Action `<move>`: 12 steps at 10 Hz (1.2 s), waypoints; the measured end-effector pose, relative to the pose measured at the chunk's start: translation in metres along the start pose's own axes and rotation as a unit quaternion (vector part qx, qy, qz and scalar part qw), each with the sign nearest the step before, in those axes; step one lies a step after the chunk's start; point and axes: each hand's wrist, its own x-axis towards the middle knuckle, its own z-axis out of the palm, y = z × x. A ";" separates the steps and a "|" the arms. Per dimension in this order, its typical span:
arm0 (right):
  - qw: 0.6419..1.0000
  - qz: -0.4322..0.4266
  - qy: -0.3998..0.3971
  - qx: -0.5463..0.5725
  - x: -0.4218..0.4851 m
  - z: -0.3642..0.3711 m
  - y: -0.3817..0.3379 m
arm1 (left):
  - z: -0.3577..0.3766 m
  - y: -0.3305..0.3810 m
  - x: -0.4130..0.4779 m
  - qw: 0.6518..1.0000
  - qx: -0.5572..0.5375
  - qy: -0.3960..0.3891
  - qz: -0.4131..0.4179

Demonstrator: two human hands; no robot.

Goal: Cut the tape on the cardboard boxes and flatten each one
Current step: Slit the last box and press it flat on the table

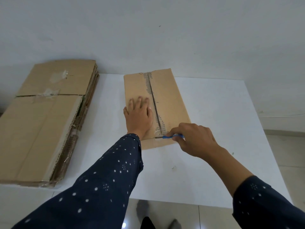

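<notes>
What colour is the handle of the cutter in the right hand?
Blue; the cutter shows best in the head view, pinched by the right hand.

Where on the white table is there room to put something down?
The table is bare right of the box and along the near edge. A narrow strip lies between stack and box. Crowded: the box, with left hand, right hand and cutter.

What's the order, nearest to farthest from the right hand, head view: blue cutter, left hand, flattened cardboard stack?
1. Blue cutter, held in the right hand.
2. Left hand, flat on the box, across the seam.
3. Flattened cardboard stack, far left.
</notes>
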 end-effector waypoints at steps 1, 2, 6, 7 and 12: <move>1.000 0.002 0.023 -0.011 -0.001 0.007 -0.001 | 0.001 -0.001 0.000 1.000 0.001 0.000 0.001; 0.999 0.013 0.033 -0.012 -0.006 0.013 -0.002 | 0.001 -0.001 0.001 1.000 0.006 -0.004 0.003; 0.989 0.143 0.036 -0.009 -0.030 -0.006 0.032 | -0.001 -0.002 -0.001 1.000 0.008 -0.009 0.007; 0.991 0.117 -0.006 0.063 -0.027 -0.021 0.042 | 0.000 -0.002 -0.001 1.000 0.010 -0.010 0.005; 0.934 0.213 0.019 0.286 0.037 0.025 -0.022 | -0.034 -0.025 0.042 0.987 -0.119 -0.051 -0.098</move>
